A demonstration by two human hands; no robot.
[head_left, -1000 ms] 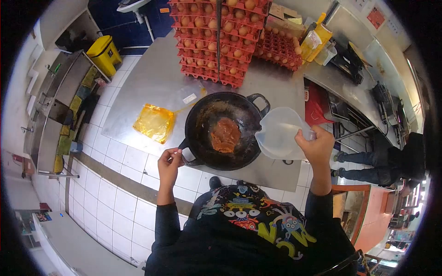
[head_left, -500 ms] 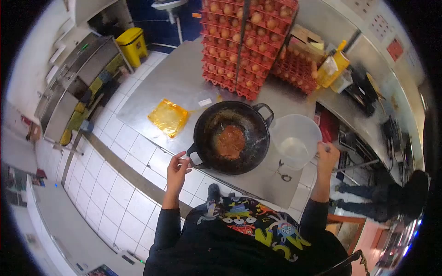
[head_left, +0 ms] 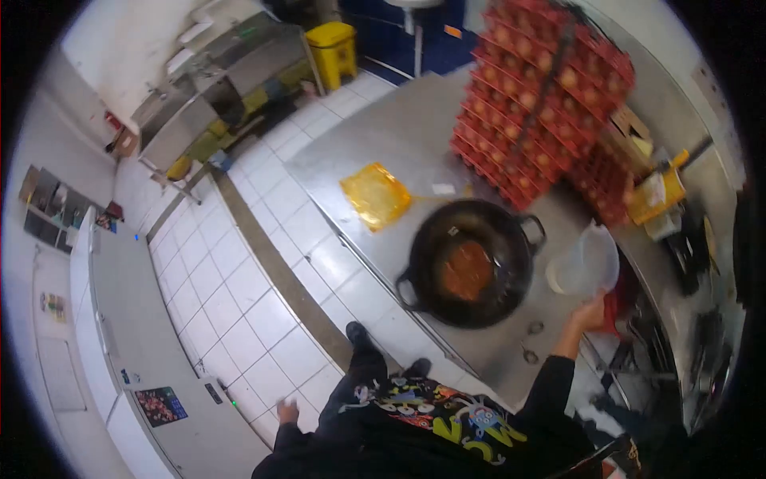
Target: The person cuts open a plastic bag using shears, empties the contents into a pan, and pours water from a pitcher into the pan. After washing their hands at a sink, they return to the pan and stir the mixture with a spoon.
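My right hand grips the near rim of a see-through plastic tub, which is tilted over the table's right side. Left of the tub stands a black two-handled wok with an orange-brown mass in its bottom. Down by my side, away from the table, is my left hand; its fingers are small and smeared by motion. A pair of scissors lies on the steel table between the wok and my right arm. A yellow plastic packet rests left of the wok.
Tall stacked red trays of eggs stand behind the wok, with a lower egg stack to their right. A yellow container is on the right counter. White cabinets line the left side. Another person's dark-clothed legs show at right.
My left hand has left the wok's handle area and dropped to my side. My right hand has tilted the tub and shifted it from beside the wok. The view has turned left.
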